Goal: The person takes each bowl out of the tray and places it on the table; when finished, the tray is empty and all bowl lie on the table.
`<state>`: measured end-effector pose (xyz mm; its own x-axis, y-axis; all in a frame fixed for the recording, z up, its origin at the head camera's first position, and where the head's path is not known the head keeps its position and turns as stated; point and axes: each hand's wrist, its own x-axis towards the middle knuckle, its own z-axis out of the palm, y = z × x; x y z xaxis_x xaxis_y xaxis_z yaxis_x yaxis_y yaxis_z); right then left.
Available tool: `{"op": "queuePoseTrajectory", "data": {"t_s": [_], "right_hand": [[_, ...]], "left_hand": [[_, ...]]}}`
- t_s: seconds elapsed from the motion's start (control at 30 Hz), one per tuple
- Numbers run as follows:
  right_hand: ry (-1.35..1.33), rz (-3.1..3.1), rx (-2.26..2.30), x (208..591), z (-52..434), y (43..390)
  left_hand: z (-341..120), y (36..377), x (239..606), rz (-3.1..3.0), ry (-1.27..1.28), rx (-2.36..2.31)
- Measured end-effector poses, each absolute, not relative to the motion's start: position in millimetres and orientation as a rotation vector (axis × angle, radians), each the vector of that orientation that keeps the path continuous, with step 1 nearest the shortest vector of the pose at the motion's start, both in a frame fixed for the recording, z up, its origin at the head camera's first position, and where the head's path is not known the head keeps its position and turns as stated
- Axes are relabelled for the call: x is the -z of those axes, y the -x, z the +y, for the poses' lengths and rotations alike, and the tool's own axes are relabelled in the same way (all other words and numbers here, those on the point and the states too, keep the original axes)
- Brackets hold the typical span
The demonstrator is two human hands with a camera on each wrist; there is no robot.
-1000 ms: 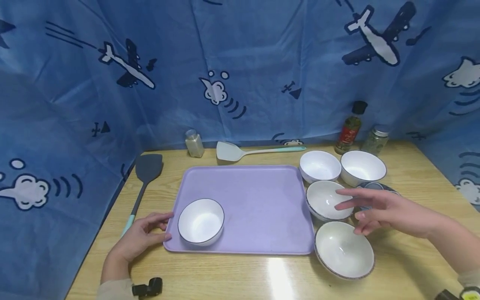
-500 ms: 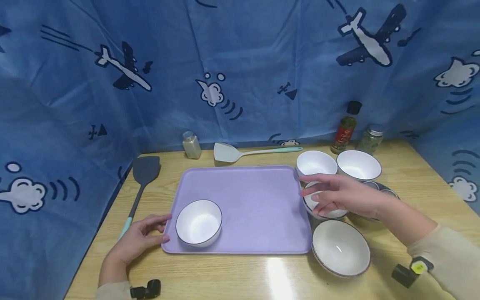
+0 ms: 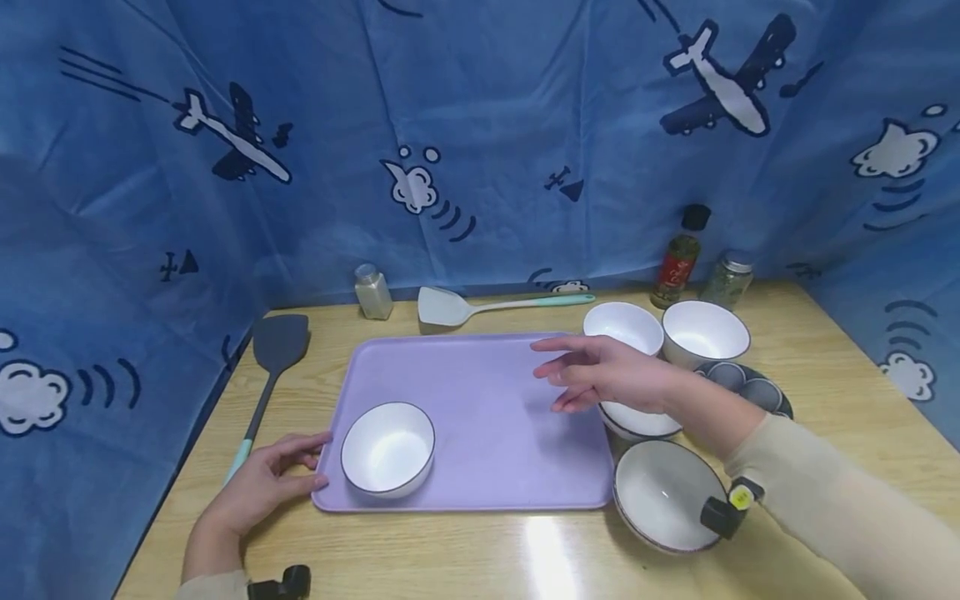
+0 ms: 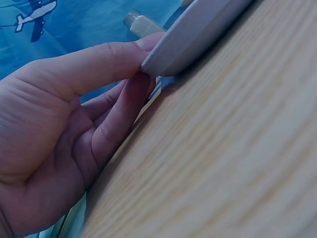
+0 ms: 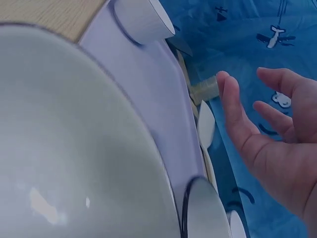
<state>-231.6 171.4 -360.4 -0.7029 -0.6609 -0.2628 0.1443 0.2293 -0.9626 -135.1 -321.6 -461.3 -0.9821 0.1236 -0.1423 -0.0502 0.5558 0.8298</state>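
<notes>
Seen from the head camera, the right hand (image 3: 600, 375) hovers with fingers straight and spread, holding nothing, over the right edge of the purple tray (image 3: 487, 417) at centre frame. Directly beneath its wrist sits a white bowl (image 3: 637, 419), half hidden, just off the tray's right edge; so the bowl lies under and slightly right of the palm, while the fingers point left across the tray. The right hand is far nearer to that bowl than the left. Lower right, a larger bowl (image 3: 663, 496) rests on the wooden table (image 3: 465, 550); two more bowls (image 3: 622, 327) stand behind, at right of centre. At lower left, the left hand (image 3: 262, 483) rests against the tray's left corner, beside a dark-rimmed bowl on the tray (image 3: 387, 448).

From the left wrist camera, the left hand's thumb lies on top of the tray rim (image 4: 193, 34) in the upper middle and a finger tucks under it, a light pinch.

From the right wrist camera, the right hand at right of frame is relaxed and empty, with a bowl's white interior (image 5: 74, 148) filling the left.
</notes>
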Motion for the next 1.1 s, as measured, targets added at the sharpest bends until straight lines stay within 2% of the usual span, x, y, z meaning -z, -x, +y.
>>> {"op": "queuePoseTrajectory", "data": {"t_s": [0.4,0.9,1.1], "right_hand": [[0.427,1.69,1.597,373,108,238],[0.445,1.657,1.582,393,55,257],[0.427,1.641,1.589,406,40,258]], "left_hand": [[-324,134,461,2.629,0.004,-1.308],[-323,135,460,2.585,-0.064,-1.408],[-320,136,462,2.581,-0.003,-1.393]]}}
